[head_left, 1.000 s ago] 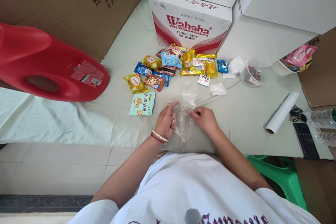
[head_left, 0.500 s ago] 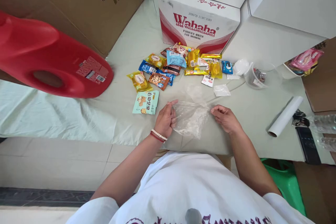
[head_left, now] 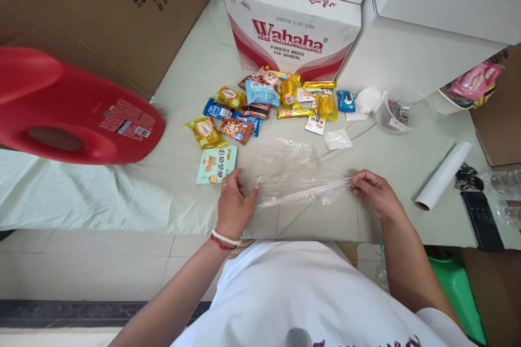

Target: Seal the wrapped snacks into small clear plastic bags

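A clear plastic bag (head_left: 295, 173) lies spread out on the cloth in front of me. My right hand (head_left: 376, 192) pinches its right edge between thumb and fingertips, pulling a fold taut. At the bag's left end is my left hand (head_left: 236, 203), thumb and fingers apart. Its thumb is close to the bag, perhaps touching it. Just beyond those fingers lies a mint-green snack packet (head_left: 215, 162), with its lower right corner near them. Farther back is a heap of small wrapped snacks, among them a light-blue packet (head_left: 262, 92) and a brown cookie packet (head_left: 236, 129).
A red jug (head_left: 118, 124) lies at the left by a cardboard box (head_left: 81, 16). Behind the snacks stands a Wahaha carton (head_left: 288, 38). To the right are a clear plastic cup (head_left: 393, 116), a white roll (head_left: 443, 176), keys (head_left: 468, 178) and a black phone (head_left: 482, 219).
My hands have moved apart, stretching the bag wider and flatter. The left hand has loosened its closed grip and spread its fingers; the right has moved rightward, still pinching the edge.
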A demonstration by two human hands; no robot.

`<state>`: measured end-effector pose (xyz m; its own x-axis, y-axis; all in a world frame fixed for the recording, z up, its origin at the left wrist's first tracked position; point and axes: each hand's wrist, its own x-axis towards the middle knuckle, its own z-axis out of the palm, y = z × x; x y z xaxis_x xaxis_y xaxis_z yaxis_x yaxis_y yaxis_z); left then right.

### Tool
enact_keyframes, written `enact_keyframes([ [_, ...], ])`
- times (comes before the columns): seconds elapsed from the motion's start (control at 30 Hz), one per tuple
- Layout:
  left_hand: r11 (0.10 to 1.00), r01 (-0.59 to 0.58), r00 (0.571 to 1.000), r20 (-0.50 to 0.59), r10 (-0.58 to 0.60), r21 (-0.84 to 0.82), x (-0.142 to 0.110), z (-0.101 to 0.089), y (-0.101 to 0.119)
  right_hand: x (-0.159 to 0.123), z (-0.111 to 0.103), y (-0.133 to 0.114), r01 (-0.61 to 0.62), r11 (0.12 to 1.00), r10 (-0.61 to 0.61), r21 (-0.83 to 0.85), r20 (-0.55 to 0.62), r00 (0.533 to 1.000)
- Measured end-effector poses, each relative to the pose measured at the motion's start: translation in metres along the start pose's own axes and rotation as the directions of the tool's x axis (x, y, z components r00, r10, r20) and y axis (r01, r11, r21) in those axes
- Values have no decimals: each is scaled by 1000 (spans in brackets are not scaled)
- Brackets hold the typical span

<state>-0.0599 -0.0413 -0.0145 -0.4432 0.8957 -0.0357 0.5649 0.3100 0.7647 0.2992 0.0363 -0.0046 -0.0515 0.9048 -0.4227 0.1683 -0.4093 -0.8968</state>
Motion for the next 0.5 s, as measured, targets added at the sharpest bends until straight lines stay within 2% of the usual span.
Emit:
enact_keyframes([
  [0.03, 986, -124, 985, -103, 135, 113, -1, -6, 6, -1, 1, -1, 2, 998, -3, 56, 18, 1000],
  [0.07, 944, -255, 944, -159, 290, 208, 0, -10, 14, -3, 3, -3, -9, 993, 5, 114, 37, 999],
  [0.1, 879, -394, 886, -142, 440, 267, 3, -13, 22, -3, 5, -5, -28, 986, 20, 166, 55, 998],
  [0.13, 802, -528, 824, -59, 563, 279, 7, -14, 31, -4, 8, -7, -50, 977, 38, 205, 65, 997],
  [0.17, 724, -644, 757, 72, 649, 247, 13, -11, 38, -4, 11, -9, -68, 970, 54, 232, 63, 997],
  [0.2, 658, -728, 685, 228, 692, 190, 20, -5, 44, -4, 13, -12, -76, 966, 66, 249, 49, 997],
  [0.23, 629, -761, 637, 360, 681, 157, 27, 5, 48, -4, 15, -14, -76, 963, 72, 258, 24, 997],
  [0.27, 623, -764, 621, 450, 642, 166, 33, 16, 50, -6, 16, -15, -66, 962, 72, 264, -12, 997],
  [0.33, 628, -740, 637, 550, 540, 240, 44, 40, 45, -11, 15, -16, -20, 962, 54, 271, -118, 992],
  [0.43, 629, -705, 683, 555, 476, 328, 47, 64, 30, -27, 2, -4, 38, 981, 14, 190, -268, 963],
  [0.5, 630, -694, 701, 526, 482, 348, 43, 69, 22, -39, -13, 8, -22, 1000, 22, 1, -247, 969],
])
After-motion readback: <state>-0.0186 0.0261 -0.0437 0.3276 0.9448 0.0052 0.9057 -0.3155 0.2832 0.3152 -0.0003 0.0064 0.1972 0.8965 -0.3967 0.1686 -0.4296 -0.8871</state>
